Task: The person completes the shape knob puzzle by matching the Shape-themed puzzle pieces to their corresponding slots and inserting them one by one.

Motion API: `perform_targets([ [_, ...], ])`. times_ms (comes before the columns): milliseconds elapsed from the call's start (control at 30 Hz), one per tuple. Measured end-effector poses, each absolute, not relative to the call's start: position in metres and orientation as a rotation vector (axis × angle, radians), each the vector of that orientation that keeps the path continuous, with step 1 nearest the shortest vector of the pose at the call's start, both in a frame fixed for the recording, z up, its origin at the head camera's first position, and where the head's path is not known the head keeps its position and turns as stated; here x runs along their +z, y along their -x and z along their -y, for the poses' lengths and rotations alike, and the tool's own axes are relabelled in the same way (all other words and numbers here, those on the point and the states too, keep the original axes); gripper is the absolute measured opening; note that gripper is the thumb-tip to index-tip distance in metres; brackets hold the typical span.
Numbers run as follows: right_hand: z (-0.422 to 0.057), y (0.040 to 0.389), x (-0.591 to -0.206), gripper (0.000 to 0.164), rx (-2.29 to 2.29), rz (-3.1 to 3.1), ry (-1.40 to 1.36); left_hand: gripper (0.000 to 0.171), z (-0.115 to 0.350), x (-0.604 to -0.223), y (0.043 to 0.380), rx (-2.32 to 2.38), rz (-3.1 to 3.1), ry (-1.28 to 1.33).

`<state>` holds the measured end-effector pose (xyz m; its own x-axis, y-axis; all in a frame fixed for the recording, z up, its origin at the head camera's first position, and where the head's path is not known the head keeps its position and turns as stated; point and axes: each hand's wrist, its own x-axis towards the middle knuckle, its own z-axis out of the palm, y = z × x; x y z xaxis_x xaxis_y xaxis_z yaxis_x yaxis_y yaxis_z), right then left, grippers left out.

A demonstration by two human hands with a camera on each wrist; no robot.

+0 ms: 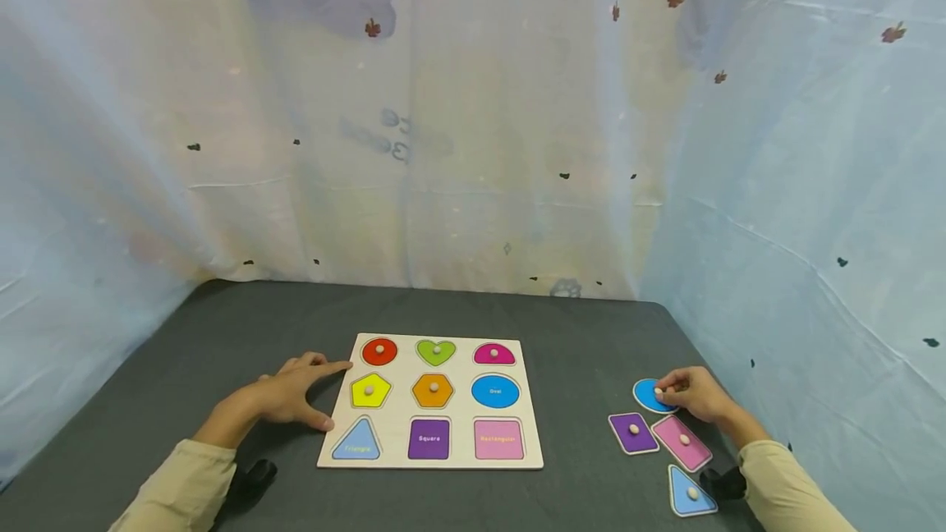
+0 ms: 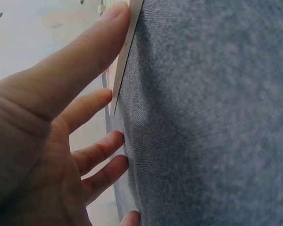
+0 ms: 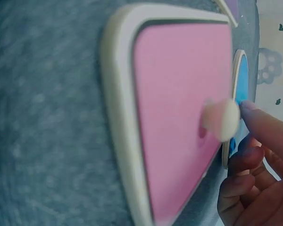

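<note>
A wooden shape puzzle board [image 1: 399,432] lies flat on the table. Along its left edge, my left hand [image 1: 291,391] is spread, with thumb and index fingertip touching the rim; in the left wrist view the other fingers [image 2: 101,153] reach loosely beyond the corner. Far to the right, my right hand [image 1: 698,394] pinches the small knob of a blue oval puzzle piece [image 1: 643,395], which rests on the table. The right wrist view shows thumb and fingers [image 3: 269,127] at that oval, the knob mostly hidden. Closest to this hand lies a pink rectangular piece [image 1: 676,442].
A purple square piece [image 1: 624,425] and a light blue triangle piece [image 1: 680,495] lie near the oval. Knobbed pieces, such as a red circle [image 1: 373,358] and a green heart [image 1: 436,358], sit in the board. Its oval [image 1: 495,401], square, rectangle and triangle recesses show printed words. Curtains surround the table.
</note>
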<state>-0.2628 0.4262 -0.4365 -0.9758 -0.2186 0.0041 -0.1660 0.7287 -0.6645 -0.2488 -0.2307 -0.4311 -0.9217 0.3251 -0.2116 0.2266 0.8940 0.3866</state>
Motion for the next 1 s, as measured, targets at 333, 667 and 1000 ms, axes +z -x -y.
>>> perform_targets([
  [333, -0.416, 0.267, -0.426, 0.019, -1.112, -2.911, 0.364, 0.099, 0.229, -0.428, 0.248, 0.511, -2.796, -0.421],
  [667, -0.396, 0.272, -0.415, 0.019, -1.089, -2.931, 0.417, 0.098, 0.229, -0.428, 0.248, 0.501, -2.794, -0.414],
  [1000, -0.376, 0.274, -0.412, 0.017, -1.143, -2.9, 0.522, 0.099, 0.229, -0.428, 0.248, 0.504, -2.788, -0.415],
])
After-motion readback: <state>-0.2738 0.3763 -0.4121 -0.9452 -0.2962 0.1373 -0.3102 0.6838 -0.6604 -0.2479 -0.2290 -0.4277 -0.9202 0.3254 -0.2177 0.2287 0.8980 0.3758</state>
